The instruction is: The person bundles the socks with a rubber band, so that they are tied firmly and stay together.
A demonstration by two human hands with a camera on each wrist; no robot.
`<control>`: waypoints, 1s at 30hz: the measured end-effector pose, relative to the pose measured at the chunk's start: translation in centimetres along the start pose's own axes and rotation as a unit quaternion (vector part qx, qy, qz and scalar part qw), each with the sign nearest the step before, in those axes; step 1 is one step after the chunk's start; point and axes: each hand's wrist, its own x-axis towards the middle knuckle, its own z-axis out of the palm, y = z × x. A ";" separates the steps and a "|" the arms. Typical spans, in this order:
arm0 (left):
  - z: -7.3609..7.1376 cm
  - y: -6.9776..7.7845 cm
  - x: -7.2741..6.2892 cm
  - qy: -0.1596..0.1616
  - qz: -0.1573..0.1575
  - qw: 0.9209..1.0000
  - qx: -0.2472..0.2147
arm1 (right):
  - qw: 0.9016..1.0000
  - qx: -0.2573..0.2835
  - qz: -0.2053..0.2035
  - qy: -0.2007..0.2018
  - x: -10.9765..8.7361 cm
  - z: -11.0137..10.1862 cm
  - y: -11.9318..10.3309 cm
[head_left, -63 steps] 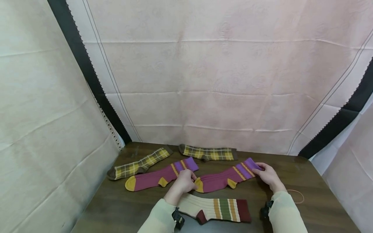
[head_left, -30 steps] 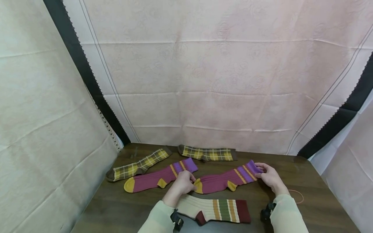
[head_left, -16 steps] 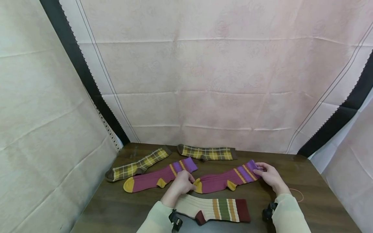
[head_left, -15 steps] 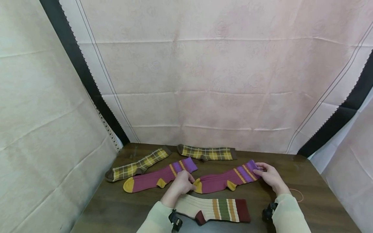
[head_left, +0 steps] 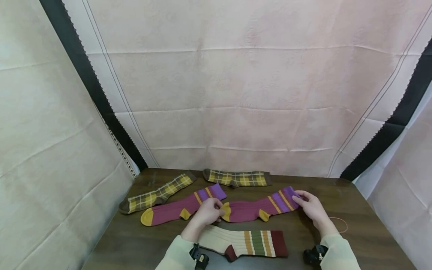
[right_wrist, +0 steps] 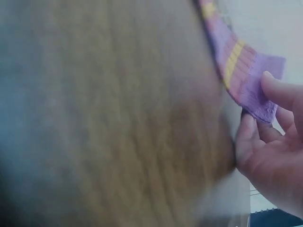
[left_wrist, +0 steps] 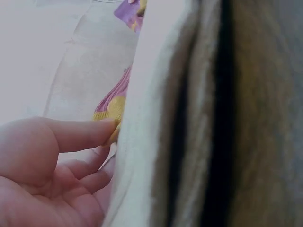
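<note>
A maroon sock (head_left: 246, 211) with yellow toe and heel and a purple striped cuff is held at both ends. My left hand (head_left: 206, 213) pinches its yellow toe (left_wrist: 113, 109) between thumb and fingers. At the other end, my right hand (head_left: 314, 209) grips the purple cuff (right_wrist: 258, 85), thumb on top and fingers beneath. A matching maroon sock (head_left: 170, 212) lies just left of my left hand. Below the held sock is a cream sock (head_left: 233, 239) with green, tan and dark red bands; its toe end is partly hidden by my left hand and wrist.
Two yellow-green plaid socks, one at the left (head_left: 158, 195) and one at the back (head_left: 239, 178), lie on the dark wooden table (head_left: 141, 243). A thin pale loop (head_left: 342, 221) lies beside my right wrist. Pale fabric walls (head_left: 236, 82) surround the table.
Both hands keep their hold on the sock's toe and cuff. The toe end appears slightly raised compared with half a second ago. The head view has shifted a little; the other socks stay put.
</note>
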 end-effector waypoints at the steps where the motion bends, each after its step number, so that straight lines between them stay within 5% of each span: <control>1: -0.2 -0.1 0.0 -0.001 0.000 1.000 -0.014 | 1.000 0.026 0.005 0.000 -0.2 0.1 -0.1; 6: -0.8 -0.5 -0.3 0.007 0.003 0.996 -0.094 | 0.984 0.177 0.036 -0.006 -1.6 1.2 -0.7; 11: -1.0 -1.1 -0.8 0.027 0.013 0.988 -0.150 | 0.967 0.246 0.054 0.029 -3.5 1.9 -0.5; 16: -1.2 -1.4 -1.2 0.050 0.016 0.984 -0.173 | 0.962 0.265 0.054 0.048 -4.3 2.6 0.0; 30: -1.9 -0.9 -1.4 0.069 0.020 0.976 -0.204 | 0.970 0.237 0.028 0.054 -5.2 2.5 -0.7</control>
